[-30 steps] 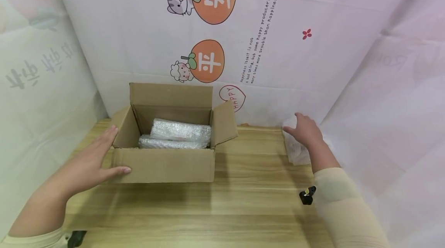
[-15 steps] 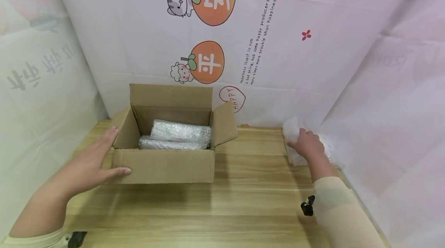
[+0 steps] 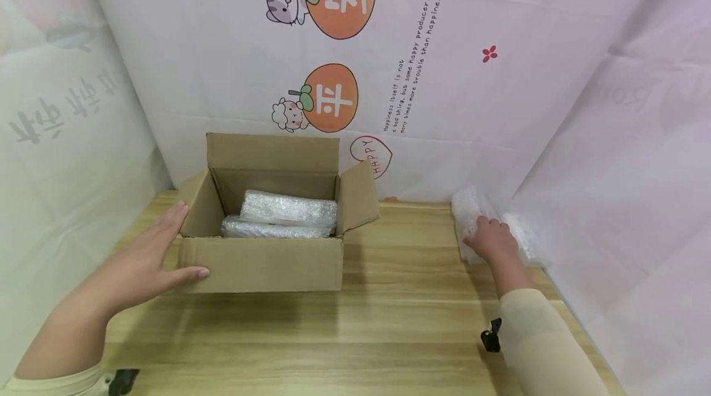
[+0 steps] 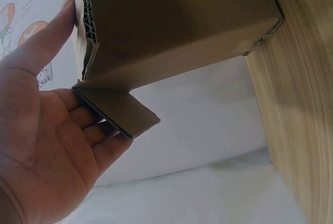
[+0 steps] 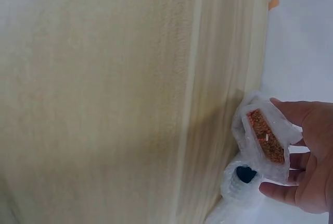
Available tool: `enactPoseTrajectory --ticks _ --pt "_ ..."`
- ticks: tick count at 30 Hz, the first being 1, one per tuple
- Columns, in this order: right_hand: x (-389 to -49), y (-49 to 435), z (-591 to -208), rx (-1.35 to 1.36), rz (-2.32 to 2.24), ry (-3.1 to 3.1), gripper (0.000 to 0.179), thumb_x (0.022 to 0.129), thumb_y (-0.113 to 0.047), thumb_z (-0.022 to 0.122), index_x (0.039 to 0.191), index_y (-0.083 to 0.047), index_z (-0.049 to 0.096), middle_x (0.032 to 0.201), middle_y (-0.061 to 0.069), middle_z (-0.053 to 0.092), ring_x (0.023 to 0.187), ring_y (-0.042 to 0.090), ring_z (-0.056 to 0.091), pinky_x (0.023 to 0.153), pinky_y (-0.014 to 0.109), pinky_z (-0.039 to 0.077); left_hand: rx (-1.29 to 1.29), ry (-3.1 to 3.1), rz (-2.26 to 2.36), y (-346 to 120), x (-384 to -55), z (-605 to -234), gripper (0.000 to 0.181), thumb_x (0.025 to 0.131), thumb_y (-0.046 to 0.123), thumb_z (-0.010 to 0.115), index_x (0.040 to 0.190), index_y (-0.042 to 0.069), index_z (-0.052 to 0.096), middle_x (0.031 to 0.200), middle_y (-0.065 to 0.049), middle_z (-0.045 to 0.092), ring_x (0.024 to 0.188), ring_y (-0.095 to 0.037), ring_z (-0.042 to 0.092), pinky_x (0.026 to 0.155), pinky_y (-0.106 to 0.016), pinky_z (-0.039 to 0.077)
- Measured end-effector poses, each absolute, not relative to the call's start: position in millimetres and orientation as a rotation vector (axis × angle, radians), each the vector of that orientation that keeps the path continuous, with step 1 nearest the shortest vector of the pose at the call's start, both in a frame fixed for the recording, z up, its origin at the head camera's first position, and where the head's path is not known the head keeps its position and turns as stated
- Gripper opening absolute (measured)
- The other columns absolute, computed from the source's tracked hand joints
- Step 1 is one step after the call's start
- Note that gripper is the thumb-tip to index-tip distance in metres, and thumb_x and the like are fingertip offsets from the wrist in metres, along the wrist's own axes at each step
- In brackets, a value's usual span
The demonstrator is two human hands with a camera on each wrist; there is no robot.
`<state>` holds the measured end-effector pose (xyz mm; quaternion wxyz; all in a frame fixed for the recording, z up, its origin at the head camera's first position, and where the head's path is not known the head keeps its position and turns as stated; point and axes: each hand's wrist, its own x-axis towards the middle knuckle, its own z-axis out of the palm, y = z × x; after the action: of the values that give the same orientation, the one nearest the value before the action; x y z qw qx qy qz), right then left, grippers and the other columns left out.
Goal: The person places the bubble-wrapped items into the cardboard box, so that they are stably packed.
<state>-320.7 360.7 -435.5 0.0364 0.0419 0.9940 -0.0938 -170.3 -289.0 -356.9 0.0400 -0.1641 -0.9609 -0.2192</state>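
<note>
An open cardboard box [image 3: 261,265] stands at the left on the wooden table, its flaps spread outward. Two bubble-wrapped packages [image 3: 289,208] lie inside it. My left hand [image 3: 130,266] rests at the box's left front corner, thumb against the front flap and fingers along the side flap [image 4: 122,110]. Over at the right, my right hand [image 3: 494,242] holds a bubble-wrapped package [image 5: 260,156] whose brown-orange contents show at one end. Touching it is another bubble-wrapped roll [image 5: 229,190] with a dark end.
Printed white sheets [image 3: 444,161] rise behind and on both sides of the wooden table [image 3: 411,316]. A black clip [image 3: 491,335] sits by the right sleeve, and another black piece [image 3: 123,382] by the left cuff.
My right hand has come down and toward me onto the bubble-wrapped package, its fingers closing around it. The left hand and the box have stayed in place.
</note>
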Motion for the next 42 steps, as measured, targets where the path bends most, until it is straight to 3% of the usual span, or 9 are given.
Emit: enactPoseTrajectory --ticks 20,32,42 --pt "-322 360 -438 0.127 -0.271 3.109 0.067 0.095 -0.032 0.060 0.143 0.008 0.035 0.132 0.040 0.043 0.116 0.058 0.047 0.090 0.066 0.045 -0.495 -2.934 -0.659 -288 -170 -357 0.118 0.082 0.059 0.071 0.158 0.011 -0.005 0.165 -0.017 -0.004 0.147 -0.050 0.010 0.114 -0.069 0.015" --pt "-320 360 -426 0.134 -0.313 3.109 0.064 0.090 -0.026 0.065 0.138 0.006 0.039 0.128 0.039 0.047 0.114 0.055 0.050 0.083 0.063 0.049 -0.486 -2.931 -0.676 -289 -169 -357 0.118 0.081 0.059 0.072 0.159 0.012 -0.004 0.165 -0.016 -0.002 0.147 -0.048 0.010 0.115 -0.067 0.014" --pt "-323 361 -413 0.131 -0.388 3.140 0.059 0.092 -0.024 0.064 0.139 0.003 0.042 0.134 0.034 0.048 0.119 0.052 0.049 0.085 0.062 0.048 -0.476 -2.941 -0.681 -288 -169 -356 0.118 0.081 0.059 0.072 0.159 0.013 -0.005 0.165 -0.016 -0.002 0.148 -0.048 0.009 0.115 -0.067 0.014"
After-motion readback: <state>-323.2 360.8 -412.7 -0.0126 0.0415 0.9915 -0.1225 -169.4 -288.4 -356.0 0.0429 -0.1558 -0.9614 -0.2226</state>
